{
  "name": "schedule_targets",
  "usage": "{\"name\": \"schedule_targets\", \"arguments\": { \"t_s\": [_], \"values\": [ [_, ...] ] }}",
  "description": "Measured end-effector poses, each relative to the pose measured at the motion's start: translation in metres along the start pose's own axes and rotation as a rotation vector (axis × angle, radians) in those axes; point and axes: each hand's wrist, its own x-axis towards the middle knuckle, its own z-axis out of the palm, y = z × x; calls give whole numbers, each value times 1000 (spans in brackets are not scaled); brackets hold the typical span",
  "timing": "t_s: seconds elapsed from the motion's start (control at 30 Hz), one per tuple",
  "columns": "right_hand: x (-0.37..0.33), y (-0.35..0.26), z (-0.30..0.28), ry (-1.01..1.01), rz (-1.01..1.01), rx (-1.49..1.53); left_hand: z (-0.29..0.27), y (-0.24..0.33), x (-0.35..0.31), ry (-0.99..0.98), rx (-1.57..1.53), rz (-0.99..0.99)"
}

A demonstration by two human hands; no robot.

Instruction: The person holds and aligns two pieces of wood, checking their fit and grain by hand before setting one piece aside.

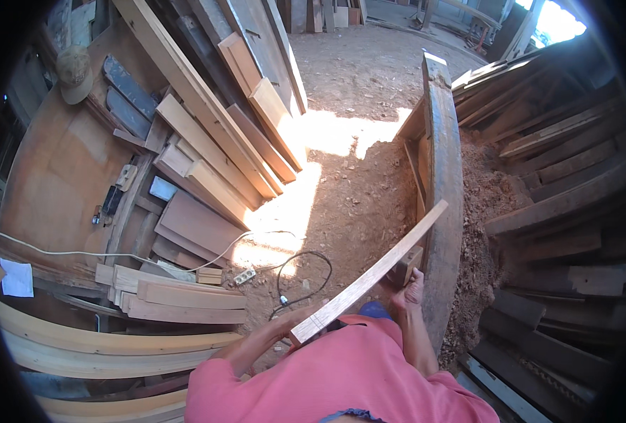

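A long, pale wooden strip (369,271) slants across in front of my body, its near end by my chest with thin marks on it. Its far end overlaps the edge of a long, weathered wooden beam (445,176). My right hand (409,287) is closed around a dark brown wooden block (403,266) at the strip's right side, close beside the beam. From the left, my left hand (314,308) reaches behind the strip near its near end. The strip hides its fingers, so its grip does not show.
Boards (207,120) lean and lie stacked at the left, near a plywood sheet (52,155) with a cap (75,74). A power strip (244,276) and black cable (330,264) lie on the dirt floor. Sawdust (478,247) and dark planks (567,211) fill the right.
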Motion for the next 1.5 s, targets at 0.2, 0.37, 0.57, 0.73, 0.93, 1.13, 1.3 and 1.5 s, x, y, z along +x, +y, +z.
{"name": "schedule_targets", "arguments": {
  "t_s": [0.2, 0.37, 0.57, 0.73, 0.93, 1.13, 1.3, 1.5],
  "values": [
    [100, 22, 33, -58, 223, -118, -22, 5, 8, 48, -231, 88],
    [198, 42, 68, -48, 315, -192, -38, 42, 42, 83, -382, 171],
    [310, 13, 113, -131, 501, -509, -44, 143, 97, 49, -538, 324],
    [346, -42, 141, -68, 495, -516, -77, 222, 176, 187, -702, 433],
    [371, -123, 104, 107, 430, -465, -141, 294, 245, 128, -866, 439],
    [393, -161, 71, 294, 354, -423, -192, 366, 279, 316, -896, 355],
    [439, -152, 84, 359, 274, -363, -255, 419, 302, 309, -919, 277],
    [519, -139, 140, 458, 301, -429, -374, 487, 337, 474, -1295, 172]
  ]
}}
